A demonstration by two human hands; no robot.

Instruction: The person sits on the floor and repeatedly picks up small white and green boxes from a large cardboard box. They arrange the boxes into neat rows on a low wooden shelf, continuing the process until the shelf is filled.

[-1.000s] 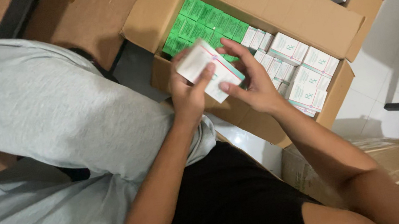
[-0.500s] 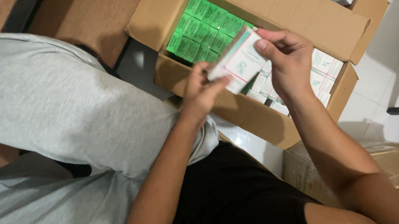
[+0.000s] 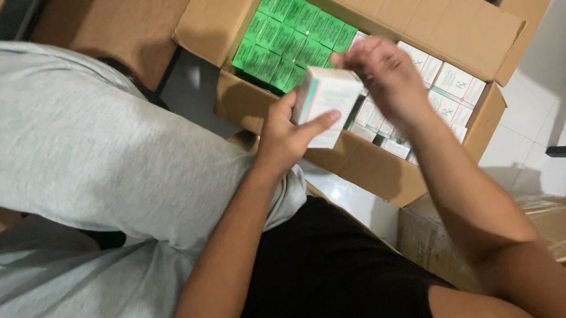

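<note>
Left hand [image 3: 284, 136] grasps a white box [image 3: 326, 104], fingers wrapped round its lower edge, held over the carton's [image 3: 376, 166] near wall. Right hand [image 3: 383, 77] at 2 o'clock of the box, blurred, fingers curled, touching its top corner; grip state unclear. Green packs [image 3: 285, 36] fill the carton at 11 o'clock; white packs [image 3: 451, 85] at 3 o'clock.
</note>
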